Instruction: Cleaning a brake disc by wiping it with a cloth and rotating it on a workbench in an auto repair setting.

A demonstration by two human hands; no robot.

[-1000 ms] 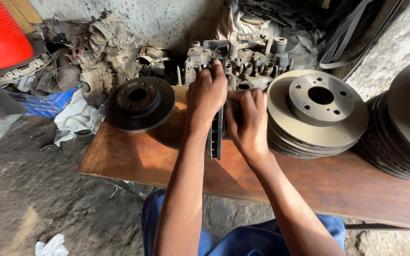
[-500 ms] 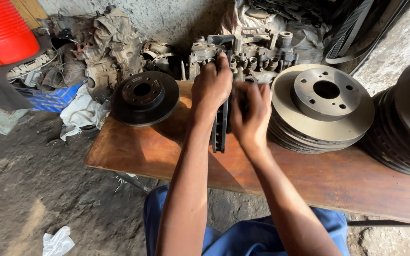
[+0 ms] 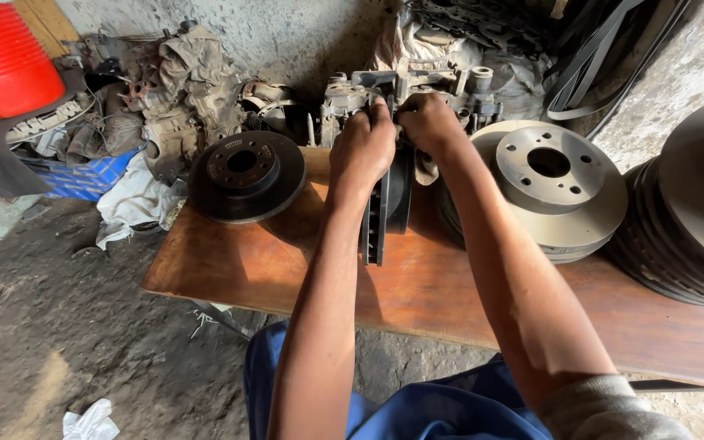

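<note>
Right hand (image 3: 427, 122) shifted up, gripping upright disc (image 3: 385, 213)

Both hands, left hand (image 3: 362, 147) and right hand (image 3: 429, 122), are gripping an upright brake disc (image 3: 385, 208) standing edge-on on the wooden bench (image 3: 287, 261).

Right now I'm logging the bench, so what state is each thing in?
Upright disc: on edge on the bench, gripped at its top.
Left hand: closed on the upright disc.
Right hand: on the disc's top.
Dark disc: lying flat.
Pale discs: stacked flat.
</note>
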